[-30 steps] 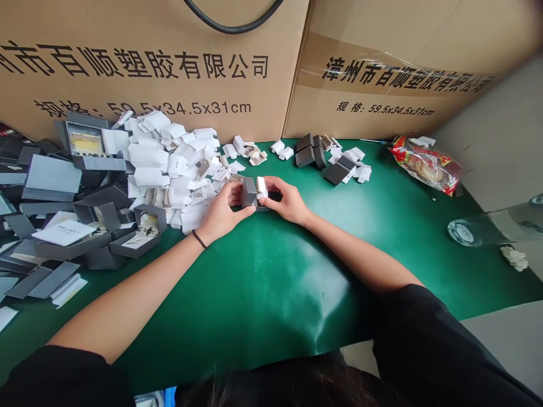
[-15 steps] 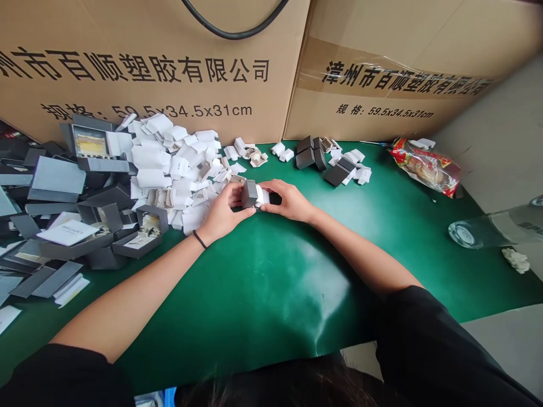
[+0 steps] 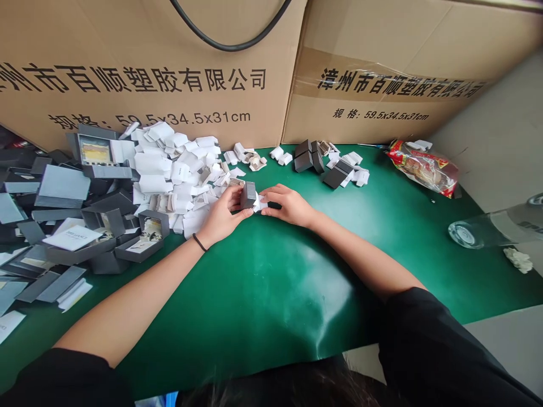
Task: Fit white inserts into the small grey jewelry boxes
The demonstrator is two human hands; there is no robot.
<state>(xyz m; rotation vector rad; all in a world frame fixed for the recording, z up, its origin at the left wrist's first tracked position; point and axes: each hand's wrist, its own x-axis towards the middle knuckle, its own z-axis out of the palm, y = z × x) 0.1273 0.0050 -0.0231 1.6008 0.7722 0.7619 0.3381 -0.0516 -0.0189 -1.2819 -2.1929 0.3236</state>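
My left hand grips a small grey box by its side, just above the green table mat. My right hand pinches a white insert that sits at the box's open side, with the fingers pressed together around it. Both hands meet near the middle of the mat. Just to the left of them lies a heap of white paper inserts.
Open grey boxes and lids are piled at the left. More small grey boxes and white inserts sit at the back. Two big cardboard cartons wall off the rear. A snack bag and a clear bottle lie at the right.
The white insert has gone lower beside the grey box and shows less. My right hand's fingers have closed in on it. Both hands stay in place.
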